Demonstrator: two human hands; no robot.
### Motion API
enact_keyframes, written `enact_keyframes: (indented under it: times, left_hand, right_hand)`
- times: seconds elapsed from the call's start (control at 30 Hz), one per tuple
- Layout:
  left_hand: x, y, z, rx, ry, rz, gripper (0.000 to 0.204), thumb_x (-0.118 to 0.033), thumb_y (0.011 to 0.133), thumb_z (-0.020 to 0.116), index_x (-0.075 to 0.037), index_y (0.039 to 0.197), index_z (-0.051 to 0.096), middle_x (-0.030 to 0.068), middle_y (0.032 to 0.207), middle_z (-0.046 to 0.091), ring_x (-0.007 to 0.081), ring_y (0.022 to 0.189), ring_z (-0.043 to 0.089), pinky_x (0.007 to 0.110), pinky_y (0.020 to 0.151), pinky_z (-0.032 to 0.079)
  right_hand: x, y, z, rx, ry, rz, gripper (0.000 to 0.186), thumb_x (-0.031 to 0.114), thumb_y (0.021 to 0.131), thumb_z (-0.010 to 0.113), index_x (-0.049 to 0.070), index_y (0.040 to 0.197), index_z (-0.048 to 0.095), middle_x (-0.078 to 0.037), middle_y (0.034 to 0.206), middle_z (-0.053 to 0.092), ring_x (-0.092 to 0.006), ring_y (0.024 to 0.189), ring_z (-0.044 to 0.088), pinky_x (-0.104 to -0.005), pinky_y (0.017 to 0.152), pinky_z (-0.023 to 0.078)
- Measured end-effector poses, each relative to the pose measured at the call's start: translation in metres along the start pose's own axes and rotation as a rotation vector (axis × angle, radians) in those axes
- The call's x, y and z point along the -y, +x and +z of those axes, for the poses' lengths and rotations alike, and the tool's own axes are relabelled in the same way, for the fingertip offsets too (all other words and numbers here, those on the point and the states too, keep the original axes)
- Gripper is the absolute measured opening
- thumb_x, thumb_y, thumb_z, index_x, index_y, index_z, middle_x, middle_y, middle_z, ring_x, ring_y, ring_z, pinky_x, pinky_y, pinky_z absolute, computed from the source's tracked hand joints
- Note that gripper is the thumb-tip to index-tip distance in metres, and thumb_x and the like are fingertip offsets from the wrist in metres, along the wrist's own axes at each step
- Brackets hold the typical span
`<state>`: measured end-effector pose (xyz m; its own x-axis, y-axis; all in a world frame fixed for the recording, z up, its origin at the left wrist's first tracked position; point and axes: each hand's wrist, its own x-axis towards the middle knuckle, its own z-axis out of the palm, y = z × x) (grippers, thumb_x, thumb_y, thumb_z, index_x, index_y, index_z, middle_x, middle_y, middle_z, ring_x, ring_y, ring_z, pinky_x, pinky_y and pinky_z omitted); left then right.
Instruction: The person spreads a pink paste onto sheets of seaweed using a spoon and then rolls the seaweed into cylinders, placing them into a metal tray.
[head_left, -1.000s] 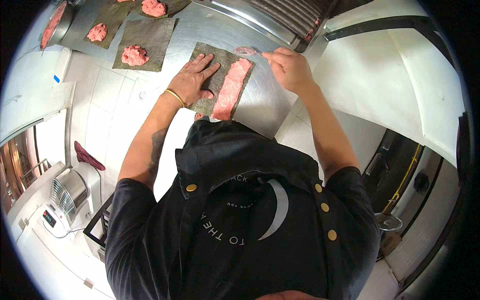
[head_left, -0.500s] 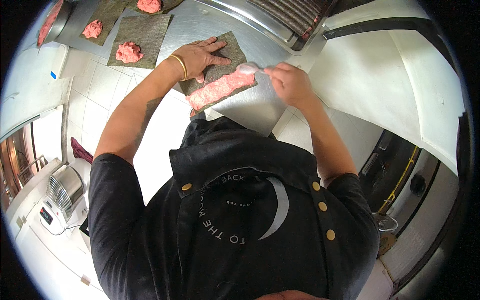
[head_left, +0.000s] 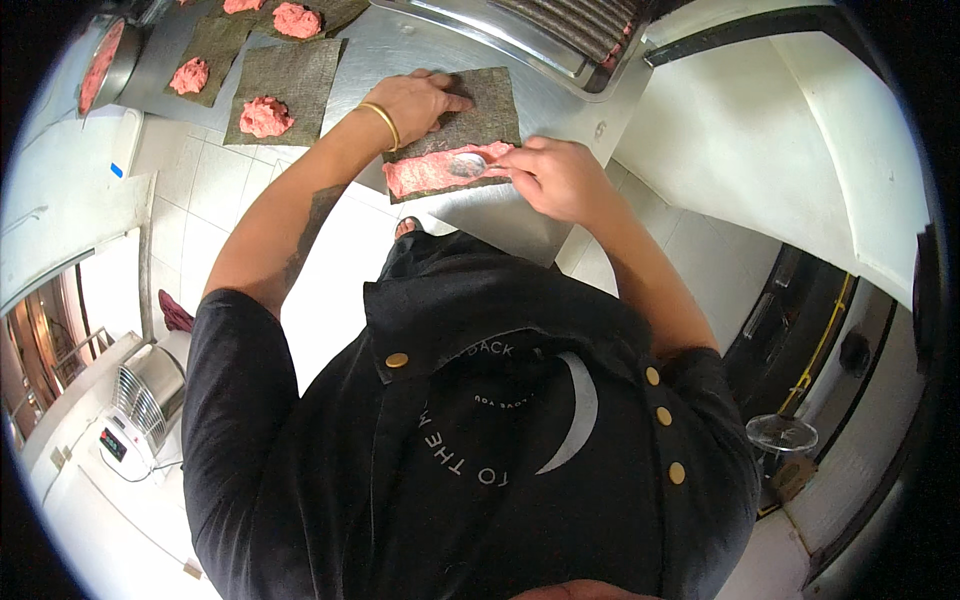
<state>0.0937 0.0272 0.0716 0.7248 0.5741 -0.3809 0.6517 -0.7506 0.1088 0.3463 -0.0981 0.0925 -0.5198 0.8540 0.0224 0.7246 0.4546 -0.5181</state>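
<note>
A dark green seaweed sheet [head_left: 485, 100] lies on the metal counter, with a strip of pink meat paste [head_left: 425, 173] spread along its near edge. My left hand [head_left: 408, 105] rests on the far left part of the sheet, fingers stretched over it and nothing held. At the strip's right end, my right hand [head_left: 560, 178] grips a metal spoon [head_left: 467, 165] by its handle. The spoon's bowl sits on the paste. My fingers cover most of the handle.
Left of my arm lies another seaweed sheet [head_left: 290, 70] bearing a mound of pink paste [head_left: 265, 117]; several more such mounds sit farther off. A metal bowl [head_left: 125, 60] with pink paste stands far left. Beyond my hands is a metal tray [head_left: 480, 28] of dark rolls [head_left: 565, 22].
The spoon has moved left and nearer, from the strip's right end onto its middle. The sheet appears turned straighter in view, and my left fingers are closer together. The view has shifted slightly.
</note>
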Motion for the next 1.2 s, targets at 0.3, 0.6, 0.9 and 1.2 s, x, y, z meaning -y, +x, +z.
enact_keyframes:
  times: [0.3,0.6,0.9,1.2]
  left_hand:
    - [0.014,-0.006,0.023,-0.121,-0.048,0.09,0.067,-0.016,0.087,0.08,-0.034,0.149,0.063,0.0028,0.161,0.052,0.0319,0.147,0.051,0.041,0.116,0.052]
    - [-0.006,0.071,-0.006,-0.07,-0.28,0.415,0.049,-0.001,0.097,0.058,-0.027,0.135,0.075,0.0072,0.152,0.063,0.0339,0.14,0.058,0.044,0.114,0.051]
    - [-0.009,-0.094,0.078,-0.887,-0.723,-0.589,0.022,-0.017,0.1,0.064,-0.008,0.115,0.078,0.0158,0.104,0.077,0.0371,0.096,0.073,0.043,0.088,0.058]
    - [-0.081,-0.142,0.132,-0.773,-0.757,-0.745,0.027,-0.018,0.099,0.068,-0.011,0.124,0.078,0.0152,0.107,0.077,0.0357,0.103,0.071,0.044,0.095,0.055]
  right_hand:
    - [-0.022,-0.039,-0.065,0.087,-0.108,0.138,0.018,0.018,0.097,0.067,0.011,0.11,0.078,-0.013,0.096,0.073,-0.0347,0.088,0.071,-0.0451,0.078,0.056]
    - [-0.005,-0.006,-0.033,0.08,0.049,0.134,0.02,0.022,0.101,0.063,0.016,0.113,0.078,-0.014,0.097,0.07,-0.0381,0.093,0.071,-0.0489,0.082,0.057]
    - [-0.009,0.048,-0.028,0.142,-0.037,-0.087,0.022,0.014,0.096,0.067,0.011,0.113,0.08,-0.014,0.097,0.071,-0.0377,0.094,0.07,-0.0467,0.082,0.055]
    - [-0.01,0.1,-0.028,0.417,-0.197,-0.325,0.021,0.015,0.095,0.067,0.01,0.111,0.081,-0.016,0.098,0.073,-0.0378,0.098,0.071,-0.0489,0.085,0.056]
